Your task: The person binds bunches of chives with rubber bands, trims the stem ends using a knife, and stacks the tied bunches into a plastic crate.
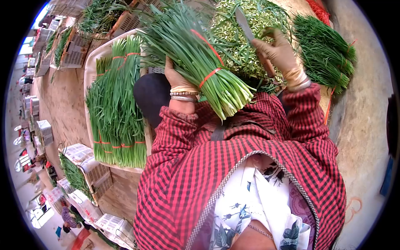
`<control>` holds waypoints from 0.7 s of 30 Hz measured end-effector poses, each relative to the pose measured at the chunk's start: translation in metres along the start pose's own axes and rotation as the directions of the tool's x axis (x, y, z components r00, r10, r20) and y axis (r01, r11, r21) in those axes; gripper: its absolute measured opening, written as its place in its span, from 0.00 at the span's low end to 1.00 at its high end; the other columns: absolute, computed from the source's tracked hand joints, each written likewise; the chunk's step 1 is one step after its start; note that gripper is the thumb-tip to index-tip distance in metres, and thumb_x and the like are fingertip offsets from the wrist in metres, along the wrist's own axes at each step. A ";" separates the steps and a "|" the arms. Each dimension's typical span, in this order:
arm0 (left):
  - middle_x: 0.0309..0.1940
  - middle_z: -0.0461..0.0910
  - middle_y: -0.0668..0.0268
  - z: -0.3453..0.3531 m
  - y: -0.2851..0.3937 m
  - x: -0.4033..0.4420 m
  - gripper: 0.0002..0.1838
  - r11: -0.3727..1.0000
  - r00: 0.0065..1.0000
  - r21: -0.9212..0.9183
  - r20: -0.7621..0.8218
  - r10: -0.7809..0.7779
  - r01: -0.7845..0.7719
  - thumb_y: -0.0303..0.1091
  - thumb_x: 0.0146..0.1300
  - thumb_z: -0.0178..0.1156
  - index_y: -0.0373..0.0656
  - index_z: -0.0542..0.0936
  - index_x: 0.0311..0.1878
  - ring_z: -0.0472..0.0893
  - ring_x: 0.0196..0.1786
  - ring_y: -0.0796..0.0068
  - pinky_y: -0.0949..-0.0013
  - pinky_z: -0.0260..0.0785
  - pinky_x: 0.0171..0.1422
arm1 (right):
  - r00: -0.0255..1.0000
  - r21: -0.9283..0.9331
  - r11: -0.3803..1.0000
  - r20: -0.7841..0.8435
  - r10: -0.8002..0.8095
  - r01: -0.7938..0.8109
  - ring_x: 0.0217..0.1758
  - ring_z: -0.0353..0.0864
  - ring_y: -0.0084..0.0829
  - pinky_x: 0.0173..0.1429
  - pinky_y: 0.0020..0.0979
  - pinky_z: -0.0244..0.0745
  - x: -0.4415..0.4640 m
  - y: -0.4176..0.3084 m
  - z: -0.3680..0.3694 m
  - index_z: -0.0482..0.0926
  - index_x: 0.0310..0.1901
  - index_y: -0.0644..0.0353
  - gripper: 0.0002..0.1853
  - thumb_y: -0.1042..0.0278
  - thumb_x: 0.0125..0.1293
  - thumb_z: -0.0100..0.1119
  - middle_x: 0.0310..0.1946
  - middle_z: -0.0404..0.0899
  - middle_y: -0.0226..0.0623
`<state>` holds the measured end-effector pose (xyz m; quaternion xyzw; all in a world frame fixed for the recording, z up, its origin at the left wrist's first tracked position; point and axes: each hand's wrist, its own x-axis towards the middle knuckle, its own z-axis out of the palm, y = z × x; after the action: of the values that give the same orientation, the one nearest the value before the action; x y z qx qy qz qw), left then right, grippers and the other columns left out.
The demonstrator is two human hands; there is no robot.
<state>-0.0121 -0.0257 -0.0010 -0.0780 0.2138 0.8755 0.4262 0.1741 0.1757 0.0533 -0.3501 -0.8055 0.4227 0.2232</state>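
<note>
My left hand [178, 78], gloved, is closed round a thick bunch of garlic chives [196, 62] from beneath and beside it. An orange-red tie circles the bunch near its pale cut ends, which point down toward my lap. Another red strip lies along its leaves. My gloved right hand [280, 53] grips a knife [266, 66] by its wooden handle, with the blade tilted up and to the left. The knife is apart from the bunch. Under and behind both lies a heap of chopped pale-green stem pieces [233, 52] and loose leaves.
To the left, a white crate [88, 71] holds tied chive bunches [114, 96]. More tied bunches [325, 52] lie at the right, near red ties [318, 11]. Further crates [75, 48] of greens stand at the far left, with a person [70, 217] in the distance.
</note>
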 end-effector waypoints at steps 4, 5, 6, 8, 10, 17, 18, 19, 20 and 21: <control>0.56 0.79 0.56 -0.003 -0.002 0.003 0.30 0.999 0.999 -0.022 0.029 -0.030 0.031 0.57 0.72 0.45 0.42 0.76 0.61 0.80 0.55 0.51 0.48 0.73 0.62 | 0.947 0.174 0.969 0.238 -0.217 0.178 0.38 0.81 0.27 0.44 0.27 0.77 -0.043 -0.036 0.042 0.80 0.46 0.62 0.19 0.56 0.62 0.69 0.40 0.82 0.37; 0.56 0.79 0.56 -0.003 -0.002 0.004 0.30 0.999 0.999 -0.014 0.018 -0.041 0.041 0.57 0.72 0.45 0.42 0.76 0.61 0.80 0.55 0.51 0.47 0.73 0.62 | 0.929 0.246 0.947 0.255 -0.267 0.204 0.37 0.81 0.28 0.43 0.28 0.77 -0.051 -0.042 0.051 0.81 0.44 0.60 0.14 0.59 0.63 0.68 0.37 0.82 0.36; 0.56 0.79 0.56 -0.007 -0.001 0.005 0.30 0.999 0.999 -0.009 0.019 -0.039 0.040 0.57 0.72 0.45 0.42 0.76 0.61 0.80 0.55 0.51 0.47 0.73 0.62 | 0.932 0.238 0.941 0.212 -0.293 0.242 0.35 0.81 0.31 0.41 0.31 0.77 -0.054 -0.044 0.057 0.80 0.42 0.58 0.09 0.65 0.64 0.66 0.31 0.79 0.38; 0.56 0.79 0.55 -0.011 0.001 0.005 0.30 0.993 0.992 -0.085 0.108 -0.069 0.079 0.57 0.71 0.45 0.42 0.76 0.61 0.80 0.55 0.50 0.46 0.73 0.62 | 0.913 0.131 0.923 0.150 -0.380 0.363 0.33 0.81 0.32 0.38 0.32 0.75 -0.054 -0.043 0.059 0.80 0.41 0.59 0.08 0.66 0.65 0.65 0.30 0.80 0.39; 0.56 0.79 0.55 -0.005 0.001 0.002 0.30 0.996 0.994 -0.058 0.089 -0.065 0.070 0.57 0.71 0.46 0.41 0.76 0.61 0.80 0.55 0.50 0.46 0.73 0.62 | 0.930 0.169 0.935 0.148 -0.337 0.312 0.32 0.81 0.32 0.38 0.31 0.75 -0.049 -0.039 0.056 0.80 0.40 0.61 0.07 0.67 0.65 0.65 0.30 0.80 0.39; 0.57 0.79 0.55 0.011 -0.004 -0.006 0.29 0.998 0.998 0.031 0.025 -0.061 0.061 0.56 0.73 0.46 0.41 0.74 0.62 0.80 0.55 0.52 0.46 0.74 0.60 | 0.992 0.108 0.992 0.107 -0.073 0.061 0.27 0.67 0.19 0.35 0.25 0.70 -0.013 -0.016 0.039 0.79 0.55 0.56 0.17 0.66 0.65 0.64 0.27 0.76 0.29; 0.57 0.79 0.56 0.011 -0.006 -0.006 0.29 0.995 0.998 0.082 0.014 -0.055 0.053 0.56 0.74 0.45 0.41 0.74 0.62 0.81 0.55 0.54 0.48 0.75 0.60 | 0.981 0.113 0.989 0.159 -0.109 0.091 0.28 0.69 0.19 0.35 0.26 0.71 -0.013 -0.015 0.044 0.79 0.56 0.55 0.17 0.67 0.65 0.64 0.28 0.77 0.30; 0.56 0.79 0.57 0.012 -0.008 -0.007 0.29 0.990 0.999 0.133 0.004 -0.051 0.050 0.56 0.75 0.43 0.41 0.73 0.63 0.81 0.54 0.55 0.50 0.76 0.59 | 0.969 0.130 0.985 0.207 -0.136 0.110 0.28 0.72 0.21 0.36 0.27 0.72 -0.017 -0.014 0.050 0.78 0.57 0.55 0.18 0.67 0.66 0.63 0.29 0.78 0.31; 0.55 0.80 0.58 0.012 -0.010 -0.008 0.29 0.986 0.997 0.155 0.030 -0.064 0.059 0.57 0.75 0.43 0.41 0.73 0.62 0.82 0.52 0.58 0.53 0.78 0.57 | 0.953 0.149 0.981 0.255 -0.162 0.127 0.29 0.75 0.22 0.36 0.28 0.73 -0.020 -0.014 0.056 0.78 0.57 0.55 0.18 0.67 0.66 0.63 0.30 0.80 0.32; 0.54 0.81 0.59 0.014 -0.011 -0.008 0.30 0.982 0.995 0.175 0.059 -0.078 0.067 0.58 0.75 0.42 0.41 0.73 0.62 0.83 0.51 0.60 0.56 0.79 0.56 | 0.936 0.175 0.975 0.301 -0.184 0.136 0.30 0.78 0.26 0.37 0.29 0.74 -0.022 -0.014 0.062 0.78 0.57 0.56 0.18 0.67 0.66 0.62 0.32 0.82 0.35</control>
<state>0.0020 -0.0190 0.0103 -0.0198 0.2717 0.8396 0.4699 0.1431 0.1209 0.0299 -0.1932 -0.8221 0.5137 0.1515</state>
